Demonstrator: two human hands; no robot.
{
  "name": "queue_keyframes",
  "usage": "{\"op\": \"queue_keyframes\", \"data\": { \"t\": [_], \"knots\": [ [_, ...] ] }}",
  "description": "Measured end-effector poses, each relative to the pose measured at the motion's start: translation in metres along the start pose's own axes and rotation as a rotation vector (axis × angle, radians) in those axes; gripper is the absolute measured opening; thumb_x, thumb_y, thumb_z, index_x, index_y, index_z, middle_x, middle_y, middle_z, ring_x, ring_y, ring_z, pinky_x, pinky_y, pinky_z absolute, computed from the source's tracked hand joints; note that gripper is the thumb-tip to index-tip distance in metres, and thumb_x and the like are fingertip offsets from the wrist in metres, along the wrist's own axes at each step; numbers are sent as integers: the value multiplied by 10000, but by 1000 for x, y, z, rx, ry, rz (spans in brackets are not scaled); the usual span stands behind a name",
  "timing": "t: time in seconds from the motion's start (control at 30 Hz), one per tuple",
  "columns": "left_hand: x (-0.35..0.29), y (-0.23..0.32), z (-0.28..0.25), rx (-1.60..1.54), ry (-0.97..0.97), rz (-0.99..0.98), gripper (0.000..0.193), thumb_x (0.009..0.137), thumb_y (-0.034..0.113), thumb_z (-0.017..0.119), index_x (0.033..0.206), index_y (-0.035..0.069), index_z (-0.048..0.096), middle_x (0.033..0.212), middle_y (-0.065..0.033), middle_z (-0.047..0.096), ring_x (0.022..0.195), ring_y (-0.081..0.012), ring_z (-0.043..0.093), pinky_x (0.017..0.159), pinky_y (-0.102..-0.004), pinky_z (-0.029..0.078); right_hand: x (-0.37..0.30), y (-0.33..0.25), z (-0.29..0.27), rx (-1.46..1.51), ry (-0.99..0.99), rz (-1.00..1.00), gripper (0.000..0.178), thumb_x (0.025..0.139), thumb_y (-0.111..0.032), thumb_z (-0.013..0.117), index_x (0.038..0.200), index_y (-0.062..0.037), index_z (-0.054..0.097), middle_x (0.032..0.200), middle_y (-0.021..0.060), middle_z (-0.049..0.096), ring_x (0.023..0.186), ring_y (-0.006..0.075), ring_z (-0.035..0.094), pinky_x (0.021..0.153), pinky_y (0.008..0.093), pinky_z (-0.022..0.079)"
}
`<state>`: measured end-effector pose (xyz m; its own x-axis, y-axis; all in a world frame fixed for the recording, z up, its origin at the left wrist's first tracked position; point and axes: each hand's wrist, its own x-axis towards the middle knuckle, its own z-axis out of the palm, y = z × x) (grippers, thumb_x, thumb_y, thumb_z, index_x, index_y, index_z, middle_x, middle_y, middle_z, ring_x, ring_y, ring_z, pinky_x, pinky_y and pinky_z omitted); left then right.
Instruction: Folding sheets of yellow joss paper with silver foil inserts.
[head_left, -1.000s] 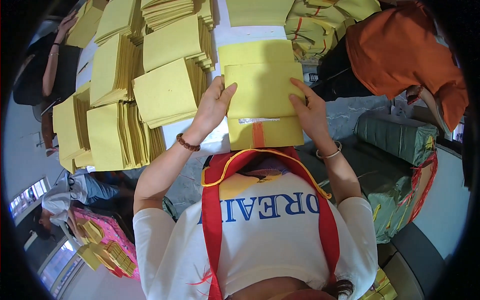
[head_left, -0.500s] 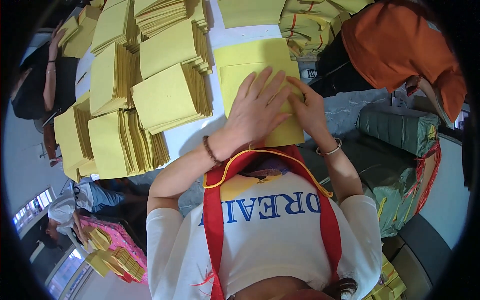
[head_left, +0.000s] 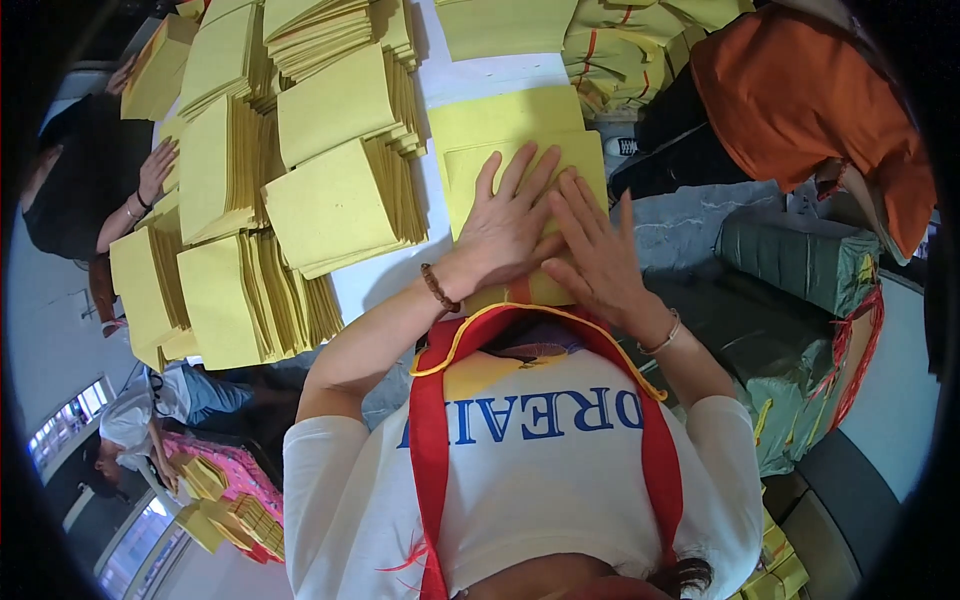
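Note:
In front of me a layered stack of yellow paper sheets (head_left: pixel 505 112) lies at the table's edge, its layers slightly offset. My left hand (head_left: pixel 503 222) rests flat on the top sheet, fingers spread and pointing away from me. Beside it my right hand (head_left: pixel 603 252) also lies on the paper, near its right edge, with fingers stretched out and apart. The two hands almost meet over the middle of the sheet. Both are open and grip nothing. How many layers lie under my palms is hidden.
Several thick bundles of folded yellow paper (head_left: pixel 345 205) fill the left of the white table (head_left: pixel 385 275). More yellow paper (head_left: pixel 505 28) lies at the far edge. Green wrapped bales (head_left: pixel 795 255) stand at right. A person in orange (head_left: pixel 800 100) is at far right; another in black (head_left: pixel 85 180), left.
My right hand has moved from the paper's right edge onto its surface, and its fingers have straightened. My left hand stays flat on the sheet. The person in black has lowered one hand toward the bundles.

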<state>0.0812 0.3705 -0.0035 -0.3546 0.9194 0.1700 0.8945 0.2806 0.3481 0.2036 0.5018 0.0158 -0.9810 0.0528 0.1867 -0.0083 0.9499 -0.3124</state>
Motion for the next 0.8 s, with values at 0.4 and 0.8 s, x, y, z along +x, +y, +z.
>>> {"op": "queue_keyframes", "data": {
  "t": [0.4,0.8],
  "knots": [
    [-21,-15,-27,-687,240,-152,497,880,169,529,1333,29,378,1400,-191,324,1320,-321,287,1082,-426,223,2,-6,4,-44,-163,56,506,884,-326,493,1354,-156,414,1488,108,228,1376,243,217,975,694,164],
    [-53,-4,-24,-10,-52,51,612,840,335,589,1346,62,380,1417,-182,322,1326,-332,280,1080,-449,238,74,21,-3,-114,150,-158,288,780,-237,624,1053,-147,628,1063,16,584,980,210,531,797,410,369]
  ]
}}
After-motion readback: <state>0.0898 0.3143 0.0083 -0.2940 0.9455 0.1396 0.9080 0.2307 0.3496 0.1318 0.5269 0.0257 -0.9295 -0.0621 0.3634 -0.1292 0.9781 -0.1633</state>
